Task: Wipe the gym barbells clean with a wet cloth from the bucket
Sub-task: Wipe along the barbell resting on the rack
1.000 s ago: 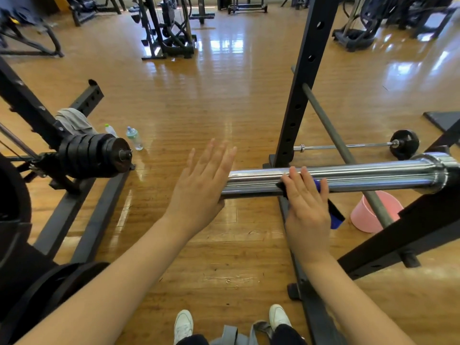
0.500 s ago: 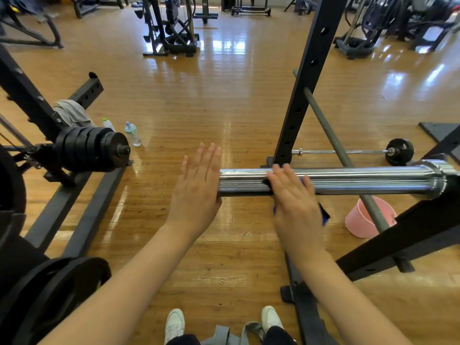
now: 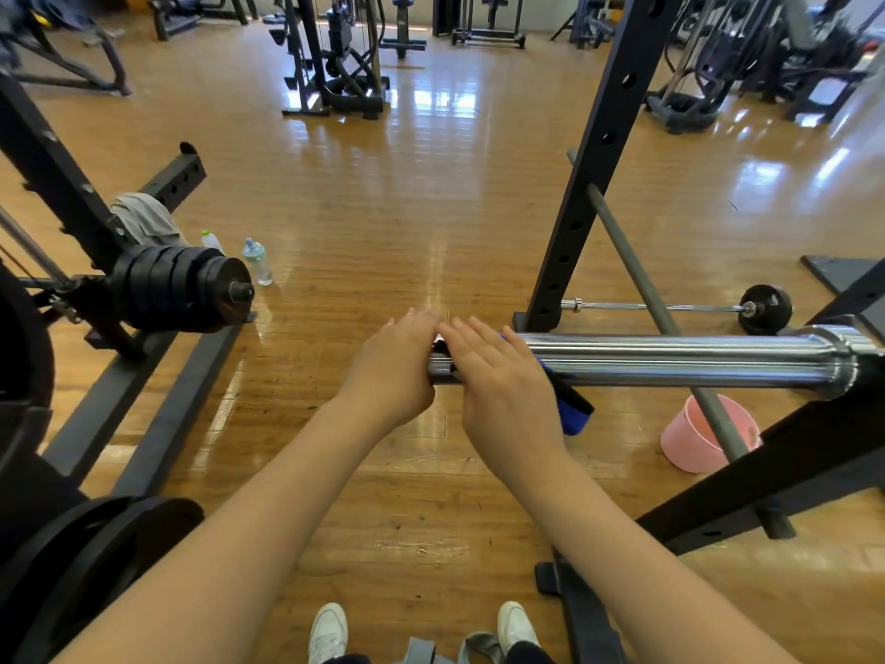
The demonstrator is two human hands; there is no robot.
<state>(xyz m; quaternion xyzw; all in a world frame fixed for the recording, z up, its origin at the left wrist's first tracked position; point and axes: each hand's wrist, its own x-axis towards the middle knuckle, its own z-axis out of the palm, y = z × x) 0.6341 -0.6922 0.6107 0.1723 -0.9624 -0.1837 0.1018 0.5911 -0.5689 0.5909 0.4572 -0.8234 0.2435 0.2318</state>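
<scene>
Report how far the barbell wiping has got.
Done: the blue cloth is out of the pink bucket and on the chrome barbell sleeve. In hand: the right hand presses the cloth near the sleeve's free end, where the left hand rests flat. Left: whether the rest of this sleeve is clean cannot be told; the small barbell on the floor lies untouched.

1. A glossy wooden floor (image 3: 431, 208) reflects bright light patches.
2. A black perforated rack upright (image 3: 598, 160) rises right of centre.
3. Black exercise machines (image 3: 335, 55) line the far edge.
4. Two water bottles (image 3: 256, 261) stand on the floor at left.
</scene>
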